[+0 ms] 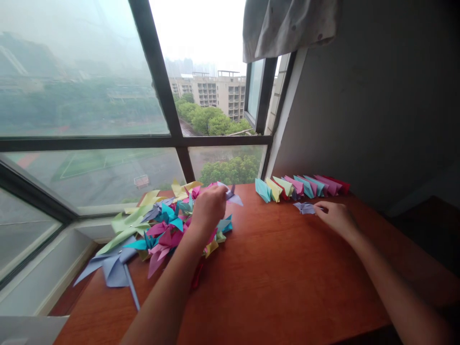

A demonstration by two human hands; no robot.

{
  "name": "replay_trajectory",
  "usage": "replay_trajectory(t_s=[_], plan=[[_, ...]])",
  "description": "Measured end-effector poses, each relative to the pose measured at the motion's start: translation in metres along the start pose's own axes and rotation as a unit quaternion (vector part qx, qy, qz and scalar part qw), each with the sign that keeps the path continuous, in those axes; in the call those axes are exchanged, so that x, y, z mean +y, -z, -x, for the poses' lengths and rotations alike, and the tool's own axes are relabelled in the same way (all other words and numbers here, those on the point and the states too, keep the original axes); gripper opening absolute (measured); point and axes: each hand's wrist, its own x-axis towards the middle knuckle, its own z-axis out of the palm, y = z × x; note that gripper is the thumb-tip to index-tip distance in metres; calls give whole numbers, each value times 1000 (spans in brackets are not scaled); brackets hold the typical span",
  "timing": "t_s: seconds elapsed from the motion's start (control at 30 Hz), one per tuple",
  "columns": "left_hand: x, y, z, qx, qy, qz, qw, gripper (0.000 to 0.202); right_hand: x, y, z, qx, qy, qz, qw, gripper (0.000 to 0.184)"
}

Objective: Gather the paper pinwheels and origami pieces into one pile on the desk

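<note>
My left hand (208,207) is raised over a pile of folded paper pinwheels (158,230) and pinches a lilac paper piece (233,195) by its edge. My right hand (334,215) rests on the wooden table (273,273), its fingertips closed on a small lilac folded paper (304,207) that lies flat. Just behind that paper runs a row of folded paper pieces (302,187) in cyan, yellow, green, pink and red, leaning on one another along the wall.
A large window with dark frames (161,96) stands behind the table, its sill (64,249) at the left. A grey wall (377,96) closes the right side. A grey cloth (287,24) hangs at the top.
</note>
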Motion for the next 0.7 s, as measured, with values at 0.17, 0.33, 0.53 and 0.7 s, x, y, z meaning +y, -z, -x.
replay_trajectory(t_s=[0.17, 0.33, 0.53, 0.7], plan=[[-26, 21, -27, -18, 35, -46, 998, 35, -63, 4, -3, 3, 66, -85, 994, 30], [-42, 19, -34, -38, 59, -83, 994, 35, -121, -5, -11, -2, 116, -115, 987, 28], [-59, 28, -28, -32, 71, -126, 989, 24, -181, -21, -26, -21, 120, -132, 984, 23], [-51, 49, 3, 26, 28, -131, 991, 29, -226, -31, -40, -35, 131, -125, 983, 26]])
